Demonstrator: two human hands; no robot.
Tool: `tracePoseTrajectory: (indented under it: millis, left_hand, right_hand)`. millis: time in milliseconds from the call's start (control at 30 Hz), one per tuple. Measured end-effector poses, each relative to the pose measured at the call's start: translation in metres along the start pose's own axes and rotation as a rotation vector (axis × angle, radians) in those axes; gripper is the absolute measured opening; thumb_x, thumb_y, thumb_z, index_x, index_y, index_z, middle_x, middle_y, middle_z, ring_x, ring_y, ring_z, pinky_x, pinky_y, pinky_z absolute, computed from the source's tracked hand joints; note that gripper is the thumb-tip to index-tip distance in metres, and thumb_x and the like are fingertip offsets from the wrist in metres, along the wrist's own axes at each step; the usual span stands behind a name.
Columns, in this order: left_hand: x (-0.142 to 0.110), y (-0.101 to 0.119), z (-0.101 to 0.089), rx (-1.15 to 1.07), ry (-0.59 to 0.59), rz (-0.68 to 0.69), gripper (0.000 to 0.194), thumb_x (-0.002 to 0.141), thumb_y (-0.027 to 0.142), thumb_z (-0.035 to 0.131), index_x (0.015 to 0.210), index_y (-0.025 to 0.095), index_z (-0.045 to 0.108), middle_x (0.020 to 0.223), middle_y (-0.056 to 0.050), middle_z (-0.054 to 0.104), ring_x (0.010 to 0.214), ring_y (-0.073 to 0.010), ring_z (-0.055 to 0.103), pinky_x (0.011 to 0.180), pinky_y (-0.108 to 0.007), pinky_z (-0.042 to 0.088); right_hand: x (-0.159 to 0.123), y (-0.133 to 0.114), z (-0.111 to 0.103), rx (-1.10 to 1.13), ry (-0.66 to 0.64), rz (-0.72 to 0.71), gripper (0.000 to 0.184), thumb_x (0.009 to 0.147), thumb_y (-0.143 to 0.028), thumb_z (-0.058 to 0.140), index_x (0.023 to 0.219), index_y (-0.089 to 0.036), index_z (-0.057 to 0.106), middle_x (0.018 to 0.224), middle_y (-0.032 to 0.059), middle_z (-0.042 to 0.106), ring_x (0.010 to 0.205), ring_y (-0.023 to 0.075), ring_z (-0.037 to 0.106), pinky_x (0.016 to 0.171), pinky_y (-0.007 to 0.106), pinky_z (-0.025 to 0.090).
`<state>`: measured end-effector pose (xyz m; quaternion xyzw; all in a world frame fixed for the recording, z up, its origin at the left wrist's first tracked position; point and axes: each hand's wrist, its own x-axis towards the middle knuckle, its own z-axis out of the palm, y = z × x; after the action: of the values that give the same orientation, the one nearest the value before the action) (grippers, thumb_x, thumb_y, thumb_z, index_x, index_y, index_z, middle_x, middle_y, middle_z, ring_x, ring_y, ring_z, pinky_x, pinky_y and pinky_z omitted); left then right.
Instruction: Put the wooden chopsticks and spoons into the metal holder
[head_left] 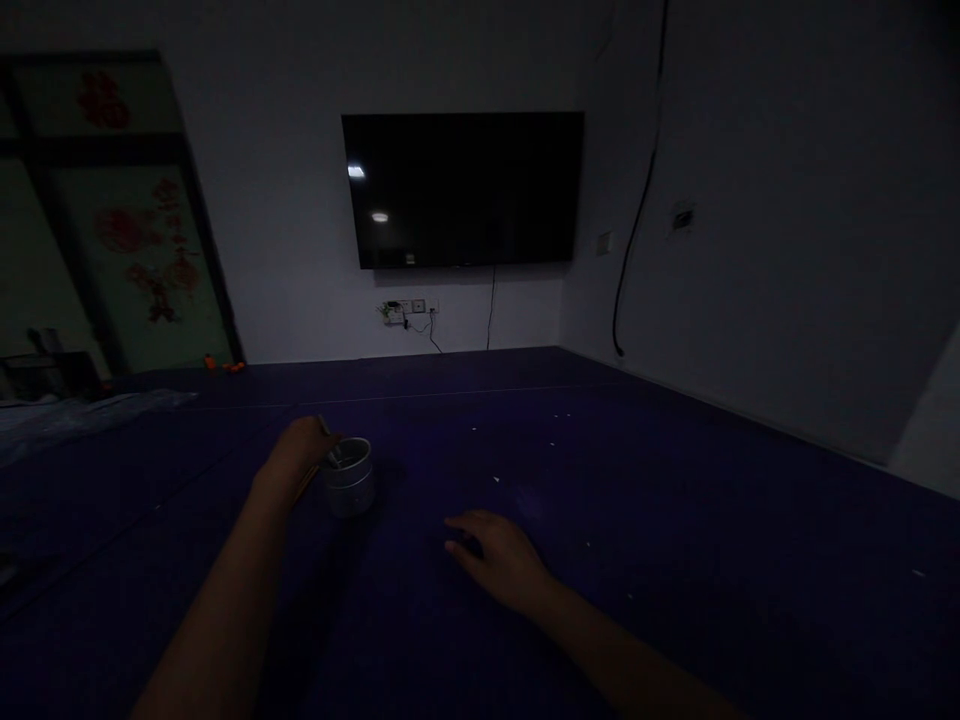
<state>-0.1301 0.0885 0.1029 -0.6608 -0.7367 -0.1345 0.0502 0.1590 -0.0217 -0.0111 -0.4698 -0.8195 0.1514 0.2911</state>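
Observation:
A grey metal-looking cup (pixel 351 492) stands upright on the dark purple surface (pixel 420 600), left of the middle. My left hand (pixel 300 447) is at the cup's left rim, its fingers closed on a thin light-coloured stick (pixel 332 454) whose lower end reaches into the cup's mouth. The dimness hides what kind of stick it is. To the right of the cup, my right hand (pixel 499 555) is held low over the surface, with thumb and fingers apart and nothing seen between them.
Small white scraps (pixel 496 479) are scattered on the purple surface. Clear plastic sheeting (pixel 97 415) lies at the far left, near small orange items (pixel 234 367). A television (pixel 465 190) hangs on the back wall, above sockets (pixel 418 306). A black cable (pixel 636 235) hangs on the right.

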Motion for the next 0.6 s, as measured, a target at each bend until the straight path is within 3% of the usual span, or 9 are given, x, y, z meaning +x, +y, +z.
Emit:
tracePoseTrajectory:
  millis: [400, 600]
  left_hand:
    - [0.0002, -0.0043, 0.0018, -0.021, -0.010, 0.021, 0.025, 0.078, 0.031, 0.053, 0.074, 0.014, 0.071, 0.086, -0.016, 0.073, 0.081, -0.0255, 0.068, 0.063, -0.025, 0.046]
    - [-0.0019, 0.0007, -0.0008, 0.030, -0.027, 0.010, 0.034, 0.081, 0.037, 0.050, 0.066, 0.015, 0.070, 0.076, -0.015, 0.072, 0.077, -0.0243, 0.068, 0.060, -0.024, 0.045]
  right_hand:
    - [0.0005, 0.0000, -0.0005, -0.002, 0.002, -0.020, 0.036, 0.088, -0.037, 0.049, 0.118, -0.021, 0.063, 0.116, 0.0076, 0.066, 0.104, 0.0216, 0.061, 0.091, 0.034, 0.045]
    - [0.0009, 0.0007, 0.0005, 0.004, 0.009, -0.009, 0.037, 0.088, -0.037, 0.049, 0.118, -0.020, 0.063, 0.117, 0.0082, 0.065, 0.104, 0.0214, 0.061, 0.091, 0.034, 0.045]
